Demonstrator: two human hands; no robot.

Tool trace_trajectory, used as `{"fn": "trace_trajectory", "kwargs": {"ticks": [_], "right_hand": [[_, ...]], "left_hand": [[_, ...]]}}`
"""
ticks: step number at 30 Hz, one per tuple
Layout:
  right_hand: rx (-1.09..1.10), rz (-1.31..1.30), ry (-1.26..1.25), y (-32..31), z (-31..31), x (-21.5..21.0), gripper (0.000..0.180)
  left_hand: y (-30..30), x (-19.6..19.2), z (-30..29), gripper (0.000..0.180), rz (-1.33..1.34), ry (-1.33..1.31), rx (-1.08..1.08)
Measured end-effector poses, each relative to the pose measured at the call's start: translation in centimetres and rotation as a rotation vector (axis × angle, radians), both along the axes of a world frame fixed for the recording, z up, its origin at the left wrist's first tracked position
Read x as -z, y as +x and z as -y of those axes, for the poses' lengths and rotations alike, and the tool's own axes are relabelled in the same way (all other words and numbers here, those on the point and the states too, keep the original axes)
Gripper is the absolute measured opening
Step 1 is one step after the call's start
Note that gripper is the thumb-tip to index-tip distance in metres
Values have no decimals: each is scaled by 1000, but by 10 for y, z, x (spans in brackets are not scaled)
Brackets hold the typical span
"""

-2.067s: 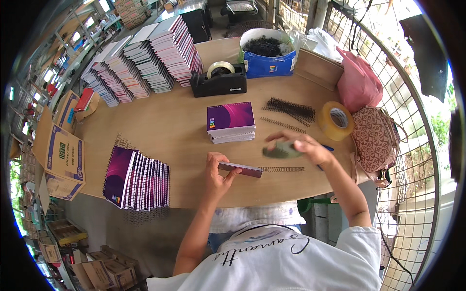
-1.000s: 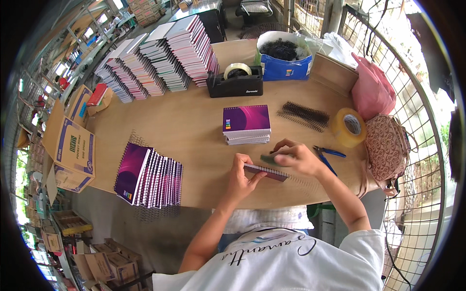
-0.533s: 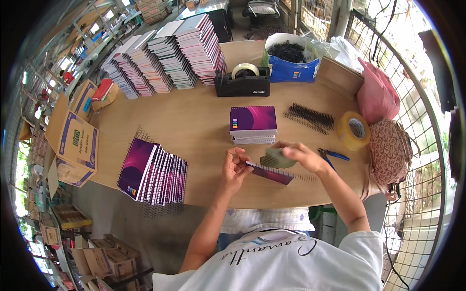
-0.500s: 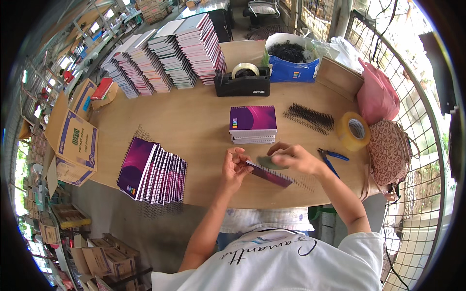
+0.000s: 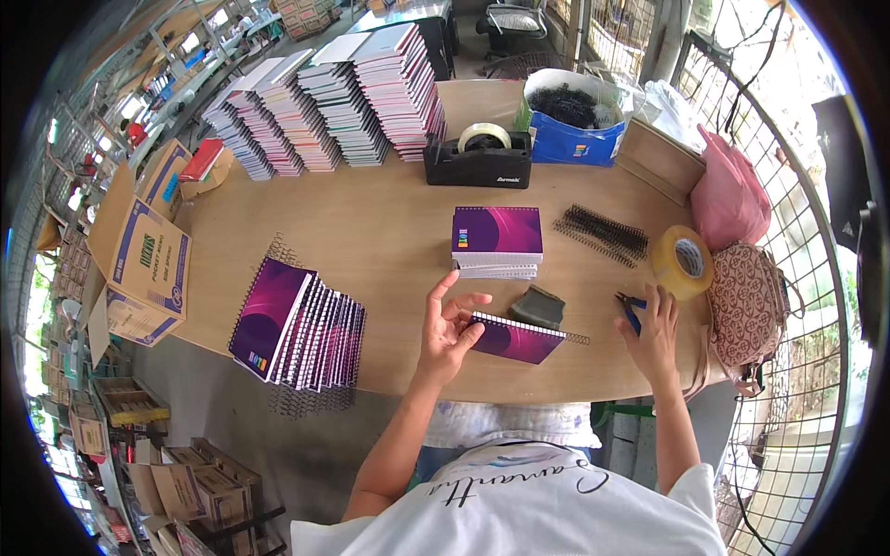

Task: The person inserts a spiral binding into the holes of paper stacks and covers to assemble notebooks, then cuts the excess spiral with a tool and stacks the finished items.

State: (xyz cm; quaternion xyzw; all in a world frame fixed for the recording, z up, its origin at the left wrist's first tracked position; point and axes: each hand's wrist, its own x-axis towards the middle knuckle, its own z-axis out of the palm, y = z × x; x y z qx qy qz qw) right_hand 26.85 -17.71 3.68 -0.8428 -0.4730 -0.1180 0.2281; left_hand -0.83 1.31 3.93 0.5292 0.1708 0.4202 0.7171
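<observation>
Notebook (image 5: 515, 338), purple cover, wire spiral along its far edge, lies at the bench (image 5: 371, 232) front edge. We see our left hand (image 5: 449, 326) steadying its left end, fingers spread. Our right hand (image 5: 653, 332) covers blue-handled pliers (image 5: 629, 307), mostly hidden; fingers loosely spread.

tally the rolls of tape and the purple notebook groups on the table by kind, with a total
Tape rolls: 2, a clear roll in the black dispenser and a tan packing tape roll
Purple notebook groups: 3, a fanned row, a small stack, and a single notebook touched by the left hand
Total: 5
</observation>
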Motion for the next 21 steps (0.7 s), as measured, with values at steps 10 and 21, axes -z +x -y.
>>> {"fn": "trace_trajectory", "kwargs": {"ticks": [10, 21], "right_hand": [[-619, 51, 264, -42, -41, -87, 49], [-1010, 644, 129, -69, -88, -136, 29]], "left_hand": [[-1, -23, 13, 81, -109, 2, -50], [-10, -45, 19, 84, -209, 57, -23]]}}
